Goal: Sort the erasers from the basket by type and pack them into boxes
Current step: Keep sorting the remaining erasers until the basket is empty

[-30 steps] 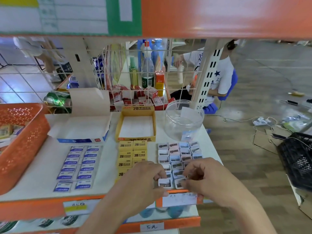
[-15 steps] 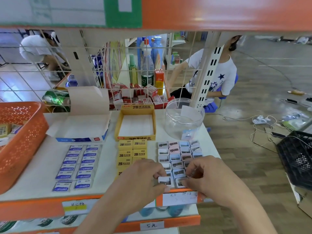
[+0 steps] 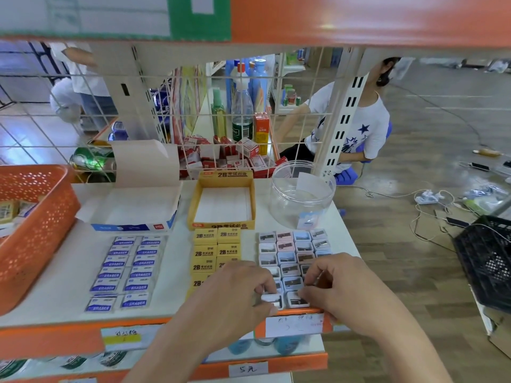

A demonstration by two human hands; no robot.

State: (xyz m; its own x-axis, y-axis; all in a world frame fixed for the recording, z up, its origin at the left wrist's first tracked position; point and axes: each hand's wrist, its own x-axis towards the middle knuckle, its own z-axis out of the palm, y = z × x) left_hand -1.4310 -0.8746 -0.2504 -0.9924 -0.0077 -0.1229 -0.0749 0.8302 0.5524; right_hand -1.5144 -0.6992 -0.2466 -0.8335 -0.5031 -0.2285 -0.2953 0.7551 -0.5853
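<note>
The left hand pinches the near-left small eraser between thumb and bent forefinger, and the right hand has its thumb and curled fingers closed on the near-right small eraser just beside it. Both erasers sit at the front edge of the white shelf, the last row of the small pastel erasers. That grid runs four across, with three full rows plainly seen and more rows partly hidden under the knuckles, so the full count cannot be told. To their left lie the yellow 2B erasers in two columns - seven show, the rest covered by the left wrist. Further left are twelve blue-and-white erasers, two columns of six. Behind each group stands one container: an open blue-and-white box, an open yellow box and a clear jar. One orange basket stands at the far left with a few erasers inside. Both forearms reach in from below, palms down, wrists close together - knuckles raised over the grid
</note>
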